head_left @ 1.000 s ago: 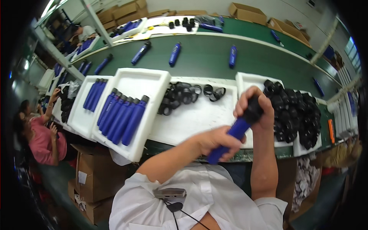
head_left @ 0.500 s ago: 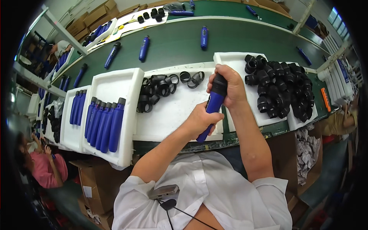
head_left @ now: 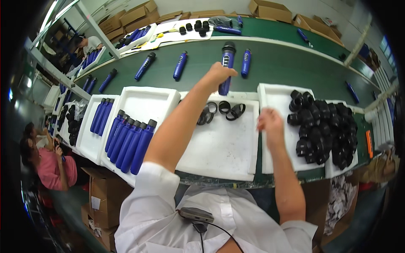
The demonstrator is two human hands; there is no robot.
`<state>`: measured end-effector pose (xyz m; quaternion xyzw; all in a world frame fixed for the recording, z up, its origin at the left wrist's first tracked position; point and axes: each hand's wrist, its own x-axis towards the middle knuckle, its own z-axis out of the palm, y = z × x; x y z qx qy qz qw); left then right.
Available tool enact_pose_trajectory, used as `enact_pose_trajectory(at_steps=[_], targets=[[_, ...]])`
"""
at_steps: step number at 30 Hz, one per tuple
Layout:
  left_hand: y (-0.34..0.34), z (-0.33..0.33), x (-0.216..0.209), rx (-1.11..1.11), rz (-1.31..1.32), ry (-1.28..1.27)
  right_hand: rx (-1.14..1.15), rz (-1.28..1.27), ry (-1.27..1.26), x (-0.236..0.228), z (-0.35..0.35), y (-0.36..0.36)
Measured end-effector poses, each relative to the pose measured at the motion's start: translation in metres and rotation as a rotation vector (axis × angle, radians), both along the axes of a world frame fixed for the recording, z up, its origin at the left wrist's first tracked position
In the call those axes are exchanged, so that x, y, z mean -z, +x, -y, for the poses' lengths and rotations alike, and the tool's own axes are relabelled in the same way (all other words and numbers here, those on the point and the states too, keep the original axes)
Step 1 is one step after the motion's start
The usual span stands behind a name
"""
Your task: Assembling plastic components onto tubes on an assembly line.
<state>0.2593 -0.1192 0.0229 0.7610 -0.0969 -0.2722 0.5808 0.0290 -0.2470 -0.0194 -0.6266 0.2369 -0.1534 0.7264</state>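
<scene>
My left hand [head_left: 218,76] reaches out over the green bench with its fingers closed round a blue microphone body [head_left: 228,61] with a black top. The microphone body stands out beyond the far edge of the white foam tray [head_left: 219,156]. Whether its lower end touches the bench I cannot tell. To the right, my right hand [head_left: 271,123] hovers over the left part of another foam tray [head_left: 278,162], fingers loosely bent and slightly blurred, with nothing seen in them. Black plastic collars [head_left: 318,122] are heaped beside it. Several black rings [head_left: 231,110] lie in the middle tray, partly behind my left forearm.
At the left, several blue microphone bodies [head_left: 130,141] rest in a foam tray [head_left: 147,93]. More lie spaced along the green bench [head_left: 202,55], one [head_left: 246,63] just right of the held one. An orange cutter [head_left: 369,143] lies far right. Co-workers [head_left: 55,164] sit at the left.
My left hand has carried the microphone body forward, away from me. My right hand has let go of its top and moved to the right. The view has shifted too.
</scene>
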Motion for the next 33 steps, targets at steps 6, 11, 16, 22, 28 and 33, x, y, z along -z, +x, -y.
enact_pose_trajectory(at_steps=[6,11,16,22,28,33], targets=[[0.128,0.03,0.071,-0.391,0.293,0.555,-0.352,0.068,-0.714,0.047,-0.045,-0.053],[0.179,0.02,0.086,-0.394,0.601,0.856,-0.321,0.161,-0.856,0.038,-0.047,-0.052],[0.222,-0.053,0.088,-0.532,0.385,1.268,-0.288,0.224,-0.808,0.042,-0.046,-0.053],[0.229,-0.026,0.08,-0.718,0.232,1.038,-0.286,0.194,-0.787,0.043,-0.046,-0.053],[0.168,0.112,0.071,-0.374,0.489,0.558,-0.253,0.173,-0.786,0.039,-0.047,-0.051],[0.111,0.151,0.073,-0.196,0.354,0.599,-0.261,0.211,-0.761,0.048,-0.05,-0.057]])
